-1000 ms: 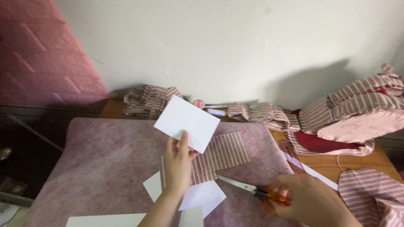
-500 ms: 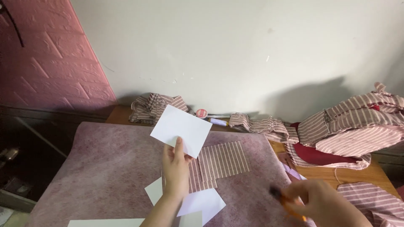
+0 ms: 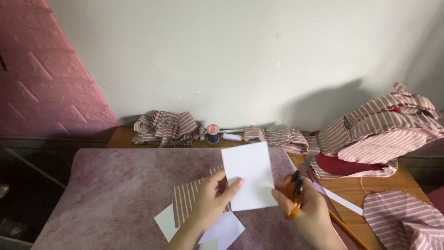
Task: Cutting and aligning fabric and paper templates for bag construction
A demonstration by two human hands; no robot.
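Head view | left hand (image 3: 210,196) pinches white card (image 3: 249,176), flat, uncreased | right hand (image 3: 307,210) grips orange scissors (image 3: 294,192)

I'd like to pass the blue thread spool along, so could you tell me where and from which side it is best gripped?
Grip the blue thread spool by its round sides, coming from above or the front: it stands upright at the table's back edge with the wall close behind, a white tube at its right and striped cloth at its left.

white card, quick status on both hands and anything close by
Left hand holds white card upright. Right hand grips orange scissors at card's right edge. Striped fabric piece and paper scraps lie underneath.
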